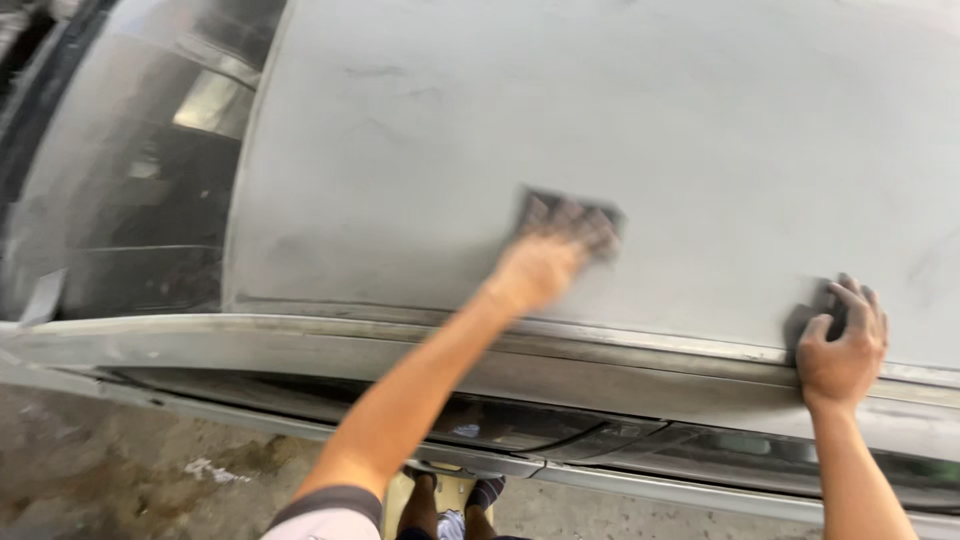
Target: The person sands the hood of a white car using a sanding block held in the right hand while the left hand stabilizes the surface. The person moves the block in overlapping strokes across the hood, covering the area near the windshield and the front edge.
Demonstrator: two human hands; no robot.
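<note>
Dusty grey car roof, seen from above, with two hands on it.

Left hand (blurry) presses a dark checked sanding pad flat on the roof, near the middle; I cannot tell how its fingers sit. Right hand rests at the roof edge, fingers bent and close together on a dark patch. Windshield lies to the left, concrete floor below.

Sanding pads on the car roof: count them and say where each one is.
2. One dark sanding pad lies mid-roof under the blurred left hand. The other pad sits near the roof's edge, under the right hand. More may lie outside the view.
</note>
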